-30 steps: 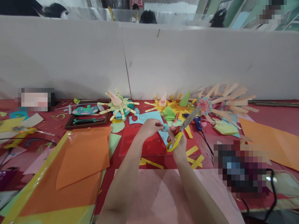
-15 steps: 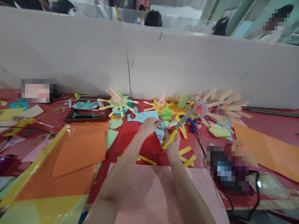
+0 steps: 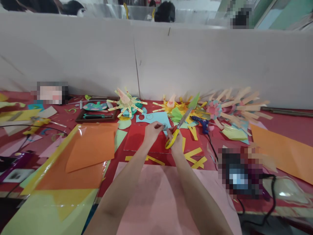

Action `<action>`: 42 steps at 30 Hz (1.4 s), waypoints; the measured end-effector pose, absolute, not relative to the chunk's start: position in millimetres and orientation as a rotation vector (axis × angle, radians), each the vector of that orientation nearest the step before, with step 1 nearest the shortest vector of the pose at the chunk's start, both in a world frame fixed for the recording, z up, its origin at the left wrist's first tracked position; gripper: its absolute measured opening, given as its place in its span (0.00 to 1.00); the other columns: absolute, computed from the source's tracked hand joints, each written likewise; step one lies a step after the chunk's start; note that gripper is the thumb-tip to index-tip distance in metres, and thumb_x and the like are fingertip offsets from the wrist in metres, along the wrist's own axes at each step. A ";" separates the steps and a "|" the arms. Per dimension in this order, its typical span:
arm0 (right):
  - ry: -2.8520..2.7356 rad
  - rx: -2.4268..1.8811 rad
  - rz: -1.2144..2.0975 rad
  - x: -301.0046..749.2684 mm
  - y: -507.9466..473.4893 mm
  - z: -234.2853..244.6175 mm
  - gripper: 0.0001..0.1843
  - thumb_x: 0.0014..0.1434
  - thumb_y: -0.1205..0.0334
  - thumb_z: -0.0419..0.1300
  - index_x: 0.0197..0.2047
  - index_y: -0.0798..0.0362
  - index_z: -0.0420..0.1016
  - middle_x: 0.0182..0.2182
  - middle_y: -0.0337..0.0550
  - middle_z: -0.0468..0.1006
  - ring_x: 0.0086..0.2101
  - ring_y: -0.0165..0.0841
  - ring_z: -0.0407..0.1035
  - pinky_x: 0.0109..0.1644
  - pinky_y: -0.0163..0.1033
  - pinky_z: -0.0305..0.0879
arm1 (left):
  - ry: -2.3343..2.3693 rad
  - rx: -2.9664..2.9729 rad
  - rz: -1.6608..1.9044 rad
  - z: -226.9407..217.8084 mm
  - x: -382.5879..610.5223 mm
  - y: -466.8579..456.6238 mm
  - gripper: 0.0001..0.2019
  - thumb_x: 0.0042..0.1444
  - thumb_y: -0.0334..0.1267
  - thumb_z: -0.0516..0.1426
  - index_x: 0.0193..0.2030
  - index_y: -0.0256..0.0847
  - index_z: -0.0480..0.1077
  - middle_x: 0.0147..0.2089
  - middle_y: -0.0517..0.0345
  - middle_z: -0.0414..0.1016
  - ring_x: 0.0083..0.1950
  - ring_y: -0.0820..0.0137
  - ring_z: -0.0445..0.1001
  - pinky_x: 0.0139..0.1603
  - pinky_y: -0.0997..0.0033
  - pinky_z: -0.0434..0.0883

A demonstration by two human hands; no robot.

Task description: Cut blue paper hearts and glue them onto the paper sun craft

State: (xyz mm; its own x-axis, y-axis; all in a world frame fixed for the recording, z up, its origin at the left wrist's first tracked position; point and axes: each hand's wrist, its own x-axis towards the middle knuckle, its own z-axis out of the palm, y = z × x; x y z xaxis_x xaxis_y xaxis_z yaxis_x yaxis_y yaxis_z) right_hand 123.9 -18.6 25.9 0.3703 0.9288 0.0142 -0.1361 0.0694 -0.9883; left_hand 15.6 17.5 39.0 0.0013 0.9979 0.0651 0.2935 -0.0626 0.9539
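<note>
Red table (image 3: pixel 293 124): a small blue paper piece (image 3: pixel 165 126) is pinched above the red board (image 3: pixel 133 137) by the left hand (image 3: pixel 152 133); yellow-handled scissors (image 3: pixel 183 119) are gripped in the right hand (image 3: pixel 178 143). Both hands have been shifted leftward since a second ago. Red sign (image 3: pixel 154 1): lettering cropped, unreadable.

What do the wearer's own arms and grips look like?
Left arm and right arm: bare, no sleeves, cables or markings visible. Left grip and right grip: ungloved human hands, no watch or bracelet visible; rings too small to tell.
</note>
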 end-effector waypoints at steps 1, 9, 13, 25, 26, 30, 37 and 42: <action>-0.862 -1.230 0.986 124.1 -18.7 27.1 0.20 0.43 0.47 0.65 0.28 0.51 0.62 0.15 0.28 0.63 0.16 0.24 0.57 0.20 0.33 0.55 | 1.382 1.458 1.121 37.2 12.4 15.5 0.06 0.47 0.40 0.58 0.28 0.39 0.71 0.29 0.59 0.75 0.33 0.72 0.73 0.37 0.73 0.69; -0.980 -1.176 1.131 132.6 -22.8 28.2 0.22 0.37 0.48 0.68 0.28 0.52 0.65 0.18 0.31 0.66 0.16 0.24 0.58 0.21 0.34 0.56 | 1.367 1.439 1.068 31.2 4.1 -5.4 0.14 0.48 0.48 0.57 0.27 0.38 0.71 0.28 0.58 0.75 0.32 0.71 0.72 0.36 0.73 0.68; -0.948 -1.208 1.064 133.6 -25.5 22.0 0.20 0.39 0.49 0.68 0.28 0.51 0.65 0.16 0.30 0.64 0.17 0.24 0.57 0.20 0.32 0.54 | 1.348 1.501 1.024 31.5 9.2 -9.6 0.14 0.51 0.47 0.54 0.29 0.38 0.71 0.30 0.58 0.76 0.35 0.70 0.73 0.39 0.73 0.68; -0.912 -1.251 1.035 132.8 -32.8 25.4 0.17 0.44 0.50 0.66 0.29 0.53 0.67 0.17 0.31 0.66 0.18 0.24 0.59 0.23 0.33 0.58 | 1.436 1.322 1.177 40.5 14.0 -22.7 0.05 0.49 0.36 0.56 0.32 0.39 0.71 0.35 0.57 0.78 0.39 0.71 0.75 0.43 0.72 0.70; -0.922 -1.267 1.037 133.3 -32.5 25.4 0.17 0.44 0.50 0.66 0.29 0.52 0.67 0.17 0.31 0.65 0.18 0.25 0.59 0.23 0.33 0.57 | 1.438 1.313 1.172 40.4 13.4 -22.1 0.05 0.48 0.36 0.56 0.33 0.39 0.71 0.36 0.57 0.78 0.39 0.70 0.75 0.44 0.71 0.70; -1.002 -1.324 1.004 136.5 -32.8 27.6 0.18 0.42 0.49 0.67 0.28 0.51 0.66 0.15 0.30 0.64 0.17 0.25 0.58 0.21 0.32 0.55 | 1.349 1.293 1.157 38.3 13.1 -20.3 0.09 0.47 0.36 0.58 0.37 0.39 0.72 0.38 0.55 0.79 0.40 0.70 0.75 0.44 0.71 0.71; -1.051 -1.278 0.915 135.0 -37.1 31.0 0.16 0.45 0.51 0.66 0.30 0.52 0.68 0.26 0.36 0.72 0.25 0.27 0.64 0.29 0.33 0.61 | 1.321 1.344 1.169 35.8 13.3 -21.2 0.06 0.49 0.37 0.57 0.33 0.40 0.71 0.34 0.58 0.78 0.36 0.72 0.75 0.43 0.72 0.71; -1.037 -1.285 0.924 134.0 -36.8 30.9 0.16 0.46 0.50 0.64 0.31 0.52 0.68 0.22 0.36 0.71 0.22 0.27 0.62 0.26 0.34 0.60 | 1.254 1.296 1.166 32.1 13.7 -21.7 0.07 0.50 0.39 0.57 0.34 0.39 0.72 0.33 0.58 0.78 0.36 0.72 0.75 0.43 0.72 0.71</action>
